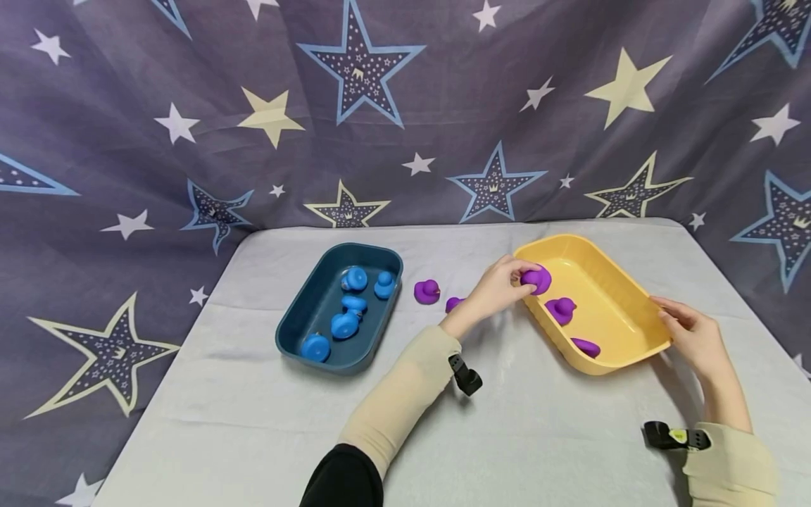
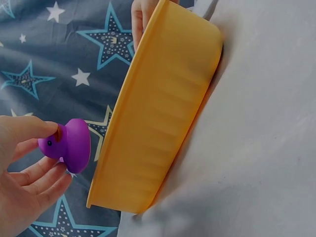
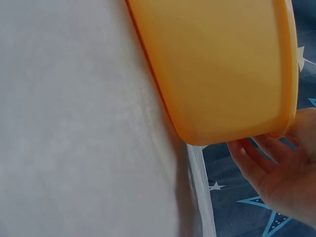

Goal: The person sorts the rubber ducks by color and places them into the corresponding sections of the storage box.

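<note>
My left hand point(image 1: 497, 287) pinches a purple rubber duck point(image 2: 76, 145) between thumb and fingers. In the head view this duck overlaps the left rim of the yellow tub point(image 1: 608, 303). At the tub's right end, my right hand point(image 1: 695, 336) grips the rim, with fingers against the outer wall in the right wrist view. Inside the tub lie a second purple duck point(image 1: 561, 310) and a further purple piece point(image 1: 586, 347), partly hidden by the near wall. Left of my left hand, a purple duck point(image 1: 427, 291) sits on the table, and another point(image 1: 453, 304) is partly covered by the wrist.
A dark blue tub point(image 1: 370, 360) stands on the left half of the table, with several blue ducks point(image 1: 345, 325) in it. White cloth point(image 1: 222, 422) covers the table. Behind it hangs a grey curtain point(image 1: 405, 134) with stars.
</note>
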`<state>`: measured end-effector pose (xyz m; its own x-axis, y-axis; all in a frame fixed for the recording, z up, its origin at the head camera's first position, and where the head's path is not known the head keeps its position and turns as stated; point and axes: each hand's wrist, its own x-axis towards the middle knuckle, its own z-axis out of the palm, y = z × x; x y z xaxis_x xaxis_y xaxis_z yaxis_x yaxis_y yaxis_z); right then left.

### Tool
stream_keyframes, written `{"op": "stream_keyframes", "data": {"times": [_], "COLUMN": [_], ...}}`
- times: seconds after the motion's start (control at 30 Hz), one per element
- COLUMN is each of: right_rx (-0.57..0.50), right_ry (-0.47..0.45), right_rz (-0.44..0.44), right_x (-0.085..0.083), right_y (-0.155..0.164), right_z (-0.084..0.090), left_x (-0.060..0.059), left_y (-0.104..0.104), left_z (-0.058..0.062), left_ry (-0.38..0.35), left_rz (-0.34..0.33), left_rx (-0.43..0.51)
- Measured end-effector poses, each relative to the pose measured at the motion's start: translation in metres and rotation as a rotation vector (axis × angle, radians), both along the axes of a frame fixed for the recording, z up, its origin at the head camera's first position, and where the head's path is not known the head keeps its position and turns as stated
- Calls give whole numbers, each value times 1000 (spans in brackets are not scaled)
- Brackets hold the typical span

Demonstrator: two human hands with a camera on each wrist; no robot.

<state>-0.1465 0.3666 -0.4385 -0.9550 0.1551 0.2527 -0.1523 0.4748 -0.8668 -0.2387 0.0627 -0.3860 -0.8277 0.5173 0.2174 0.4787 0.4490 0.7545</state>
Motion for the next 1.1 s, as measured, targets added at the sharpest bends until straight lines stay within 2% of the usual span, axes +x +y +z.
{"op": "stream_keyframes", "data": {"times": [0.13, 0.37, 0.47, 0.6, 0.73, 1.1], "right_rx": [15, -24, -6, 35, 15, -2], "right_ry": [-10, -1, -3, -5, -7, -15], "right_rz": [-23, 25, 14, -5, 4, -18], "right_x": [-1, 3, 1, -3, 0, 0], "right_y": [-1, -5, -3, 3, 0, -2], "right_z": [-1, 8, 4, -3, 1, 2], "left_x": [-3, -7, -11, -16, -19, -26], "left_y": [3, 9, 12, 16, 18, 25], "left_z": [-2, -5, -7, -7, -7, -11], "left_ry": [7, -22, -26, -7, 20, 30], "left_rz": [-19, -30, -40, -37, -39, -60], "left_rx": [1, 11, 21, -17, -61, -90]}}
